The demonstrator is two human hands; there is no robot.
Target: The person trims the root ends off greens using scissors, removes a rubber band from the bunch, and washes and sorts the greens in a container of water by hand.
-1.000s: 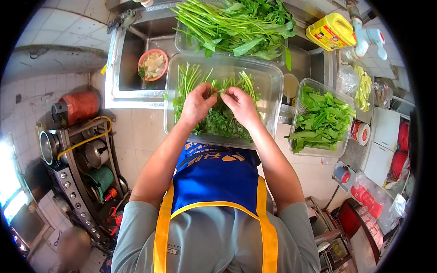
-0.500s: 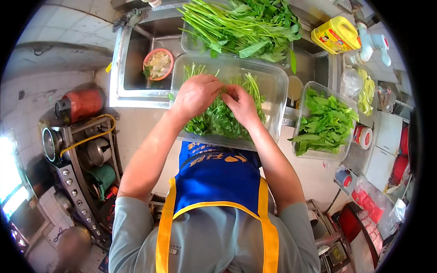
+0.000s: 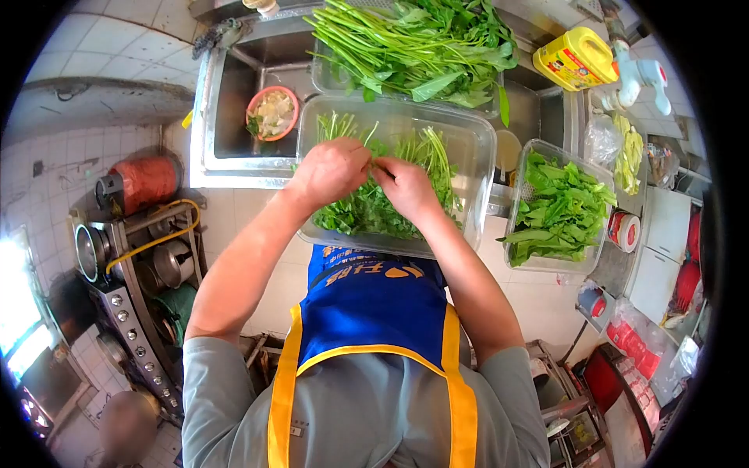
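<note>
My left hand (image 3: pixel 334 171) is closed over the clear plastic tub (image 3: pixel 477 160), its fingers curled around leafy green herbs (image 3: pixel 367 207). Close against it, my right hand (image 3: pixel 407 187) pinches with thumb and fingertips at the same greens. What lies between the fingertips is mostly hidden. Below and around both hands, bunched herbs with thin pale stems fill the middle of the tub. Behind it, a second tub holds long-stemmed leafy greens (image 3: pixel 413 51).
The tubs rest across a steel sink (image 3: pixel 234 168). In its left basin is a pink bowl (image 3: pixel 273 113) of pale scraps. To the right are a tub of cut leaves (image 3: pixel 558 207), a yellow jug (image 3: pixel 575 61) and a tap (image 3: pixel 644 78). A gas cylinder (image 3: pixel 140 185) stands left.
My hands have shifted slightly left and down, with the fingertips still close together over the herbs. The tubs stay in place; the view has moved a little.
</note>
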